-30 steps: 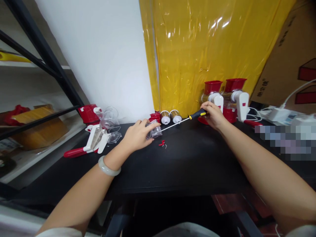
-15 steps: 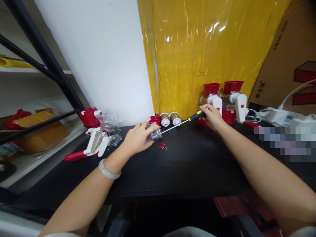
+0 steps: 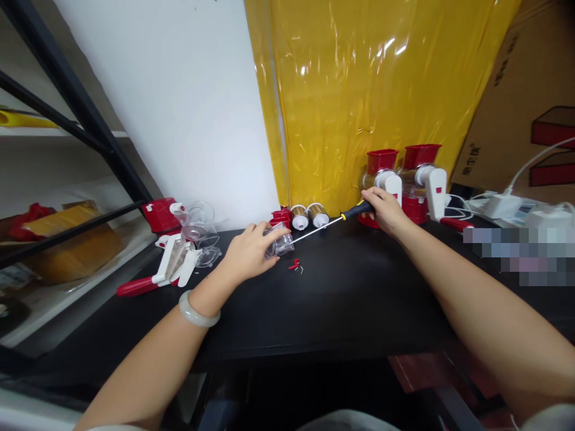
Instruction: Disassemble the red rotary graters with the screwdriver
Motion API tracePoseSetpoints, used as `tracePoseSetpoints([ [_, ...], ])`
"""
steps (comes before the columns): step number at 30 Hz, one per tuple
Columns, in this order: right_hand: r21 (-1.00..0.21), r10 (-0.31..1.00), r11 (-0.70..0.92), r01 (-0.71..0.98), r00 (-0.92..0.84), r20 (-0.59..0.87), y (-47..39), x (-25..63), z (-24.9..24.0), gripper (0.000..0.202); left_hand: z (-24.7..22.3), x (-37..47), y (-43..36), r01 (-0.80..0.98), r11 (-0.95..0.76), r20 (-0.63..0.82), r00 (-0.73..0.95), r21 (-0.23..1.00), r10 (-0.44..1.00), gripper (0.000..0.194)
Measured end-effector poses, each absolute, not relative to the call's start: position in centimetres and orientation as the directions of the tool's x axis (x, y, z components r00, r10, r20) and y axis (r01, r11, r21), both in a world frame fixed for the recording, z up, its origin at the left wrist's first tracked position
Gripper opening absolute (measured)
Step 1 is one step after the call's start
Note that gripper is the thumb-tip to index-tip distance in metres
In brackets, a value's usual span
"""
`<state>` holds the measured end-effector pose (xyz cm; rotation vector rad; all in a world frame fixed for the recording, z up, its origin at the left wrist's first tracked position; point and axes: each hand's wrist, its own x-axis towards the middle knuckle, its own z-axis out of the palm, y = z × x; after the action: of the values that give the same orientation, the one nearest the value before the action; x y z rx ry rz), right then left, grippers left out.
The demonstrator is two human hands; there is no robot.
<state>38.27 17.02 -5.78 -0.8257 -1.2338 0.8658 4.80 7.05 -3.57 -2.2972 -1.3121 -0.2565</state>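
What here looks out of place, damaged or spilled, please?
No spill or damage is visible. Only the small red bits and slim metallic pieces look stray: they lie loose on the black table, near the clear part in the left hand.

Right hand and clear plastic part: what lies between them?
In the head view, the screwdriver spans that stretch, its metal shaft pointing from the right hand toward the clear plastic part; two metal drums sit beyond.

A glossy yellow sheet (image 3: pixel 386 108) spans the space between a white panel (image 3: pixel 179 102) and a printed cardboard box (image 3: pixel 503 114), with a white cable (image 3: pixel 532 160) at right and a taped brown box (image 3: pixel 76 245) on the left-hand shelving (image 3: pixel 31 133)
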Motion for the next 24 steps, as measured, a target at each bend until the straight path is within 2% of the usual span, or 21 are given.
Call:
tracePoseSetpoints([
  [2, -0.865, 0.896, 0.441, -0.237, 0.075, 0.437, 16.5, 38.1, -5.6, 0.027, -3.7, 4.7, 7.1, 0.848, -0.429, 0.391, 0.526, -0.312, 0.755, 0.062],
  [4, -0.829, 0.902, 0.387, -0.404, -0.021, 0.431, 15.8, 37.9, -5.2, 0.029, -3.8, 4.7, 7.2, 0.844, -0.437, 0.392, 0.533, -0.311, 0.75, 0.063],
  [6, -0.811, 0.902, 0.313, -0.495, -0.112, 0.417, 15.2, 37.8, -4.9, 0.034, -3.8, 4.6, 7.3, 0.842, -0.441, 0.393, 0.536, -0.31, 0.747, 0.063],
  [9, -0.821, 0.912, 0.29, -0.491, -0.118, 0.393, 15.3, 37.9, -4.8, 0.029, -3.8, 4.6, 7.3, 0.845, -0.437, 0.394, 0.532, -0.309, 0.75, 0.062],
  [13, -0.888, 0.925, 0.37, -0.274, 0.018, 0.38, 16.6, 37.9, -5.5, 0.049, -3.6, 4.7, 7.1, 0.845, -0.433, 0.383, 0.53, -0.314, 0.757, 0.061],
  [15, -0.895, 0.918, 0.397, -0.201, 0.066, 0.392, 17.1, 37.8, -5.8, 0.043, -3.5, 4.8, 7.0, 0.845, -0.433, 0.381, 0.53, -0.315, 0.758, 0.061],
  [18, -0.872, 0.918, 0.392, -0.292, 0.067, 0.39, 16.8, 37.7, -5.9, 0.031, -3.5, 4.8, 7.0, 0.845, -0.432, 0.381, 0.529, -0.315, 0.758, 0.061],
  [21, -0.828, 0.922, 0.332, -0.452, -0.028, 0.385, 16.0, 37.7, -5.4, 0.03, -3.6, 4.8, 7.1, 0.846, -0.431, 0.382, 0.529, -0.315, 0.758, 0.062],
  [24, -0.815, 0.908, 0.313, -0.487, -0.097, 0.407, 15.5, 37.8, -5.0, 0.027, -3.7, 4.8, 7.1, 0.846, -0.429, 0.381, 0.527, -0.316, 0.76, 0.062],
])
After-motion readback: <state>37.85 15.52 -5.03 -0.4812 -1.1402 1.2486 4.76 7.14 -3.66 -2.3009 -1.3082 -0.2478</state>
